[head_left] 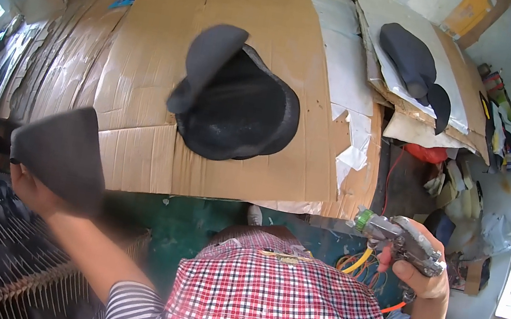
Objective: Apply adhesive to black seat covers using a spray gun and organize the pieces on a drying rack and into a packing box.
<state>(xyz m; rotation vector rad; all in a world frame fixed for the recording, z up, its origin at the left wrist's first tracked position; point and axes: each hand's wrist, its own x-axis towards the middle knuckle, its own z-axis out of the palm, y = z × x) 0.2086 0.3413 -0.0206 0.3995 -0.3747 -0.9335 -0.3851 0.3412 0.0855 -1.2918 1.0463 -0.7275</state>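
Observation:
At the left, my left hand (31, 190) is closed on the edge of a dark grey curved sheet piece (68, 157), held off the table's near edge. My right hand (422, 271) is wrapped round a metal spray gun (402, 240) with a green nozzle ring, its tip just off the table's near right corner. A yellow hose (358, 262) hangs below the gun. Between my hands, on the cardboard, lie black moulded saddle-shaped pieces (240, 112), nested together with the hollow side up. Over their left side leans a dark grey curved piece (215, 60).
Brown cardboard (135, 104) covers the table. Another black moulded piece (410, 57) lies on a board at the far right. A rack of thin rods (46, 259) bearing dark pieces stands at the lower left. Bags and tools hang on the right wall.

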